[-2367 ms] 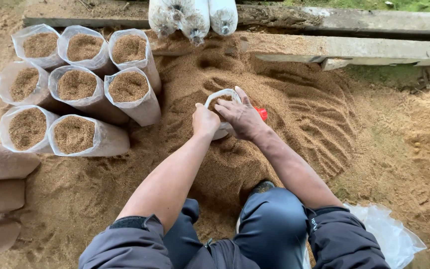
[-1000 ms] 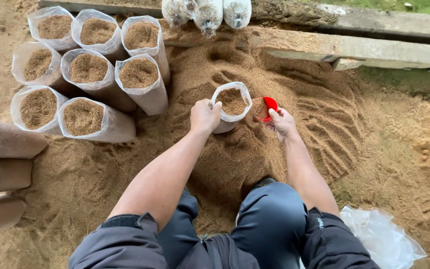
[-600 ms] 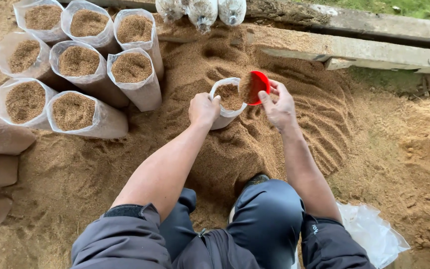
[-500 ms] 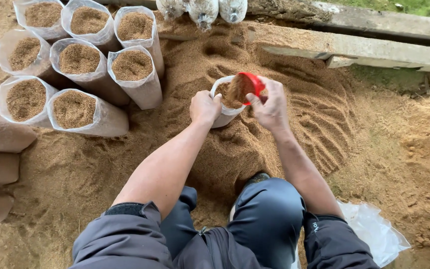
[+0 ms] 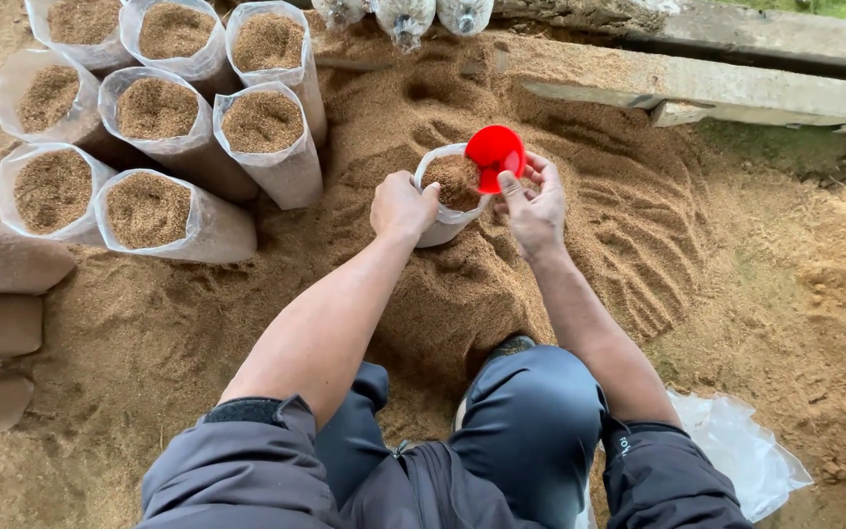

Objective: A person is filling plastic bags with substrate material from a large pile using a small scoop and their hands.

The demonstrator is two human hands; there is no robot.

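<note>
Two hands at one clear plastic bag (image 5: 443,211) standing upright in the sawdust pile (image 5: 462,294): left hand (image 5: 401,206) closed around the bag's near rim, holding it open; right hand (image 5: 536,201) gripping a red scoop (image 5: 494,154) tipped over the bag's mouth, brown sawdust heaped inside. Seven filled bags (image 5: 261,137) stand clustered to the left, well apart from the hands. Crumpled empty plastic (image 5: 736,460) lies by the right knee; concrete curb (image 5: 736,83) runs behind the pile.

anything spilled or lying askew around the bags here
Mostly no: the filled bags stand in rows, though the front one leans over sideways. An empty clear bag lies crumpled by the person's right side. The sawdust pile is loose ground material, not a spill.
</note>
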